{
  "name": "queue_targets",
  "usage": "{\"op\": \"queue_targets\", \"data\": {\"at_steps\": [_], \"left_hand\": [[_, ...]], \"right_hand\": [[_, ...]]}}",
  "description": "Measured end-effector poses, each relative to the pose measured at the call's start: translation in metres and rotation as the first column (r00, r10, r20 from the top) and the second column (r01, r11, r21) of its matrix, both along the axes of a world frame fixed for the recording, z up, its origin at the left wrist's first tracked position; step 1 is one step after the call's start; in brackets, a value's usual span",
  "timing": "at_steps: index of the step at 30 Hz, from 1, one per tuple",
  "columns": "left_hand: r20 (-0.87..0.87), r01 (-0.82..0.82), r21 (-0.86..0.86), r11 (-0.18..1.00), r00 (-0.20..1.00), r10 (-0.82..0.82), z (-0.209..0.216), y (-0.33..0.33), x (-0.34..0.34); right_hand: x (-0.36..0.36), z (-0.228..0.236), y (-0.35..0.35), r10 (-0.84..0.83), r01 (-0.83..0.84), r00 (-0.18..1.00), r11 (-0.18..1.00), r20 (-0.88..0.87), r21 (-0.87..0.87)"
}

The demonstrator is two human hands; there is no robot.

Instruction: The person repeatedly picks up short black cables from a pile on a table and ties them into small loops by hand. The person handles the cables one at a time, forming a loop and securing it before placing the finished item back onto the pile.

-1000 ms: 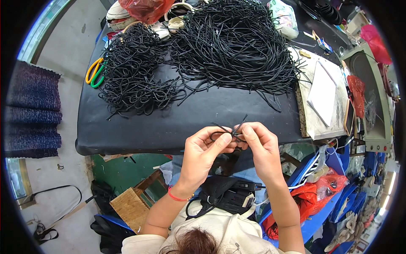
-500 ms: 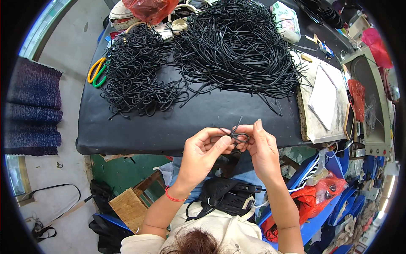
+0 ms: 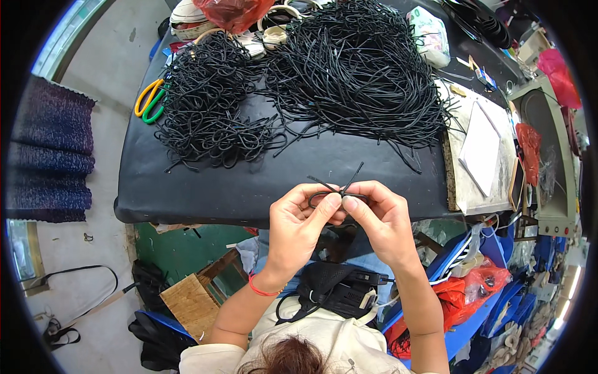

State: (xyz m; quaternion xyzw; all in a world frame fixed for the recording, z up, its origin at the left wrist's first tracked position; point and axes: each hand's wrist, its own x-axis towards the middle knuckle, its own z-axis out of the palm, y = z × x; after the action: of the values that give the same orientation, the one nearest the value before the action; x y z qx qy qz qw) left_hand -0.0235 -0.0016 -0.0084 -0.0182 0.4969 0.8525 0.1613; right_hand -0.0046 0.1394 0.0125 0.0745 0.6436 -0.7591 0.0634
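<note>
Between my two hands is a thin black cord (image 3: 342, 192) shaped into a small bow, with a loop on each side and two loose ends sticking up. My left hand (image 3: 303, 218) pinches it with thumb and fingers at the left loop. On the other side my right hand (image 3: 381, 215) pinches the right loop, its thumb close to the knot. Both hands are just over the front edge of the black table (image 3: 249, 190). Beyond them lie a large heap of straight black cords (image 3: 361, 81) and, to its left, a smaller heap of looped black cords (image 3: 215, 100).
Scissors with yellow and green handles (image 3: 149, 101) lie by the smaller heap. A pale board (image 3: 489, 159) with white sheets is at the right. At the back are a red plastic bag (image 3: 233, 12) and a white package (image 3: 430, 37). A wooden stool (image 3: 190, 305) stands below left.
My right thumb has come down from its raised position onto the bow beside my left thumb. The two loops now spread apart to either side. The view has shifted slightly.
</note>
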Motion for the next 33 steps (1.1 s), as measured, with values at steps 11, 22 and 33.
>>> {"op": "queue_targets", "data": {"at_steps": [11, 22, 33], "left_hand": [[-0.370, -0.372, -0.495, 0.785, 0.908, 0.196, -0.001, -0.036, -0.039], [-0.861, -0.848, -0.509, 0.149, 0.500, -0.092, 0.007, -0.046, -0.067], [-0.738, -0.673, -0.659, 0.335, 0.495, -0.459, 0.002, -0.006, -0.056]], "right_hand": [[-0.039, -0.012, 0.019, 0.017, 0.180, 0.955, 0.763, -0.297, 0.621], [-0.112, -0.031, 0.035, 0.098, 0.627, 0.706, 0.374, -0.702, 0.683], [-0.064, -0.028, 0.018, 0.501, 0.439, 0.628, 0.404, -0.596, 0.802]]}}
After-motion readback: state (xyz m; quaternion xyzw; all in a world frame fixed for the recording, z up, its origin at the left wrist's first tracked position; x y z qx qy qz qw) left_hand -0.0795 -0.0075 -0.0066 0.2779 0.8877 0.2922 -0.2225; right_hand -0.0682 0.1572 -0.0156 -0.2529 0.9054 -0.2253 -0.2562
